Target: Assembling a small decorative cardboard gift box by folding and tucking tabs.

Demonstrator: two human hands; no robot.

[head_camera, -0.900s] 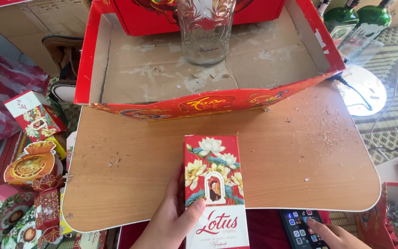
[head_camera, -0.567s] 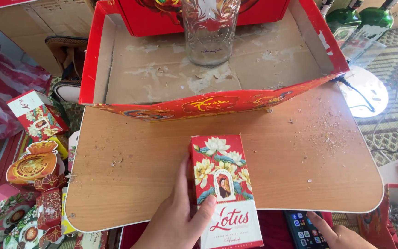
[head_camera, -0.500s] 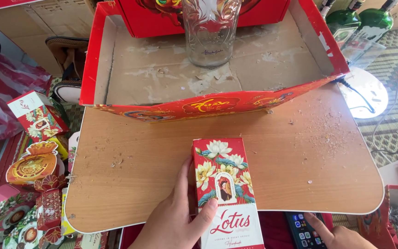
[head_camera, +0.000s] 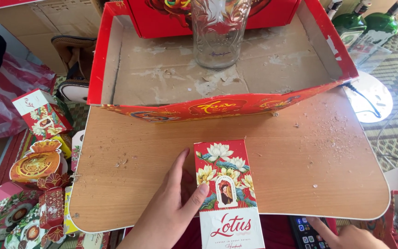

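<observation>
A tall red and white box with lotus flowers (head_camera: 226,193) lies flat on the small wooden table (head_camera: 300,157), its lower end over the near edge. My left hand (head_camera: 173,207) rests along the box's left side, thumb pressed on its face. My right hand (head_camera: 346,235) is low at the bottom right, a finger touching the screen of a phone (head_camera: 307,233) below the table edge.
A red cardboard tray (head_camera: 217,106) stands on the far half of the table with a clear glass jar (head_camera: 217,32) inside. Several small decorated boxes (head_camera: 38,170) lie on the floor at left. Green bottles (head_camera: 369,23) and a white round base (head_camera: 374,97) sit at right.
The flowered box and my left hand have shifted slightly right and away from me. My right hand stays at the phone.
</observation>
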